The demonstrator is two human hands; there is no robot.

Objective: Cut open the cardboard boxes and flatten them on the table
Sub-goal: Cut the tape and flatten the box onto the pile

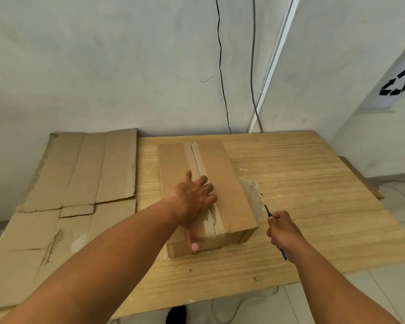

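A closed brown cardboard box (222,181) lies on the wooden table (313,183), with a strip of tape running along its top seam. My left hand (193,199) presses flat on the box top, fingers spread, the thumb hooked over the near edge. My right hand (284,230) hovers just right of the box's near right corner. It is closed around a blue-handled cutter (268,212) whose thin blade points up and away. The tape near the front edge looks torn.
Flattened cardboard sheets (80,174) cover the left part of the table and hang over its left edge. Cables (222,78) run down the wall behind. A sign with a recycling symbol (399,84) is on the right wall. Tiled floor shows below the table's near edge.
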